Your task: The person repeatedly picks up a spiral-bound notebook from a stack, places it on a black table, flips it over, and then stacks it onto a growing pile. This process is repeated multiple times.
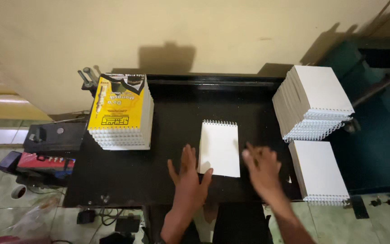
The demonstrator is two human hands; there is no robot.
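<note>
Black and matte, a work surface (172, 117) stands against a pale cream wall, seen from above by the person working at it; near the middle of the surface lies a single white spiral-bound notepad (220, 148), its wire binding along the far edge and its blank cover facing up; the left hand (188, 178) rests flat on the surface just beside the notepad's near left corner, fingers spread and loose, its grip open and holding nothing, the thumb touching or almost touching the notepad's edge; the right hand (262, 169) hovers just to the right of the notepad, blurred, fingers apart, its grip likewise open and empty; at the far left of the surface sits a stack of notepads with a yellow printed cover (120, 113), bindings toward the viewer; at the far right a tall, slightly slanted stack of white notepads (312, 101) stands with its coils facing the near side; just in front of it, at the surface's right near corner, lies a lower pile of white notepads (320, 171); left of the surface, lower down, sit a dark box-like device (53, 135) and some red items on a tiled floor.
</note>
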